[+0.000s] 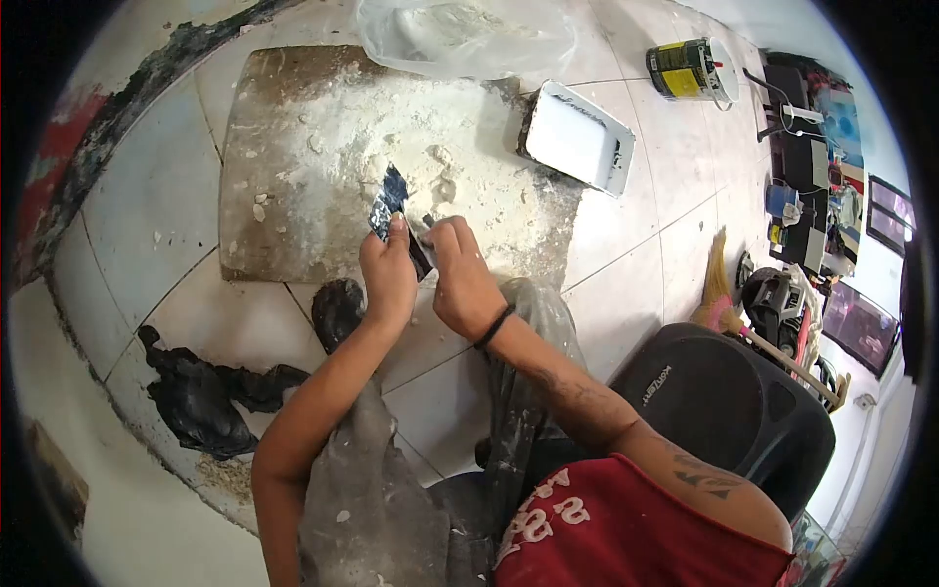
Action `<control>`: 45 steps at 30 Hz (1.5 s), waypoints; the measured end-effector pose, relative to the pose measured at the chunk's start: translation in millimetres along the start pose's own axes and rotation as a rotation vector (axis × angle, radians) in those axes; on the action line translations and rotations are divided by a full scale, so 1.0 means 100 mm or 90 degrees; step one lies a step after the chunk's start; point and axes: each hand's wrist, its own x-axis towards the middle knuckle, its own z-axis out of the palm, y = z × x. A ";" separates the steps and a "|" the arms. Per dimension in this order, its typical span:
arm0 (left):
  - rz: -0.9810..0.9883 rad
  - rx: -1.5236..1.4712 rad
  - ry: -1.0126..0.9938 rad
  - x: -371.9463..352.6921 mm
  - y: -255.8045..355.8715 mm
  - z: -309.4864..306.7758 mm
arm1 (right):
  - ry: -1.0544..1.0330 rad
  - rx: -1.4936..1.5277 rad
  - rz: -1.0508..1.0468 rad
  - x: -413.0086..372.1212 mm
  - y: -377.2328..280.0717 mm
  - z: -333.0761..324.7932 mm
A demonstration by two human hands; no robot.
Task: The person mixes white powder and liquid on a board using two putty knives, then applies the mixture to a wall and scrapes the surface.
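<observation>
My left hand (387, 272) grips a putty knife with a dark bluish blade (388, 203) that points up over a board (264, 166). White plaster powder (391, 137) covers most of the board. My right hand (462, 282), with a black band at the wrist, is closed on a second dark tool (421, 256). That tool lies against the lower part of the first blade. Both hands hover at the board's near edge, close together. My knees in dusty grey trousers (372, 489) sit below them.
A clear plastic bag of powder (460, 34) lies at the board's far side. To the right are a white rectangular tray (577, 137) and a paint can (690, 68). A black rag (205, 391) lies on the tiles at left. At right are a black speaker (724, 401) and a broom (719, 284).
</observation>
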 end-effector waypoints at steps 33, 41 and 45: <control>-0.100 -0.148 -0.124 -0.25 -1.32 -1.05 | -0.158 -0.248 -0.123 0.34 1.17 -0.18; -0.117 -0.037 -0.120 -0.34 -1.10 -1.05 | -0.232 -0.232 -0.191 0.43 0.92 -0.16; -0.071 -0.054 -0.131 -0.27 -1.09 -1.09 | -0.361 -0.351 -0.155 0.55 0.97 -0.20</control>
